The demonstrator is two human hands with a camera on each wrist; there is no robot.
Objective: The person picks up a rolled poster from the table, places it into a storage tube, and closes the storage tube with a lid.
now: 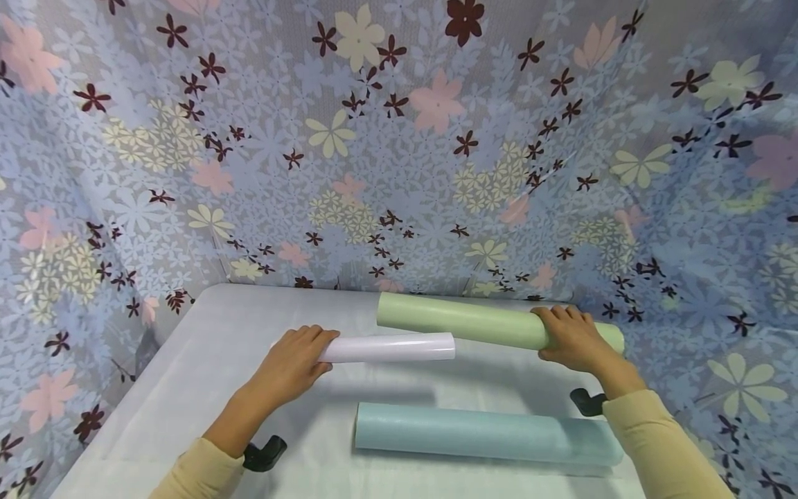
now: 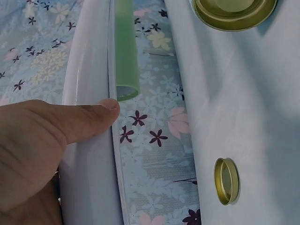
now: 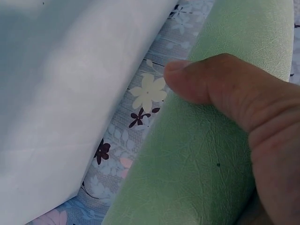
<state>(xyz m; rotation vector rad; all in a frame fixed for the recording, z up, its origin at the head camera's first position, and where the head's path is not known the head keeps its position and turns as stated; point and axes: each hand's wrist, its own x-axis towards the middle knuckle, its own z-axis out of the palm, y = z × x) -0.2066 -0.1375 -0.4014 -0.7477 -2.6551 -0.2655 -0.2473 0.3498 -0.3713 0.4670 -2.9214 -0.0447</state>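
My left hand (image 1: 300, 360) grips the left part of a glossy pale lilac roll of sheet material (image 1: 393, 348), held above the table. In the left wrist view the thumb lies across this roll (image 2: 89, 164), by its long loose edge. My right hand (image 1: 573, 337) holds a light green roll (image 1: 461, 320) near its right end, towards the table's back edge. Its textured surface (image 3: 187, 164) shows under the thumb in the right wrist view. A light blue roll (image 1: 480, 435) lies on the table, nearer to me, and neither hand touches it.
The table (image 1: 237, 319) has a white covering. Flowered cloth (image 1: 399, 173) hangs behind it and at both sides. In the left wrist view, a large gold-coloured round rimmed piece (image 2: 234, 14) and a small gold ring (image 2: 227, 181) appear against the white covering.
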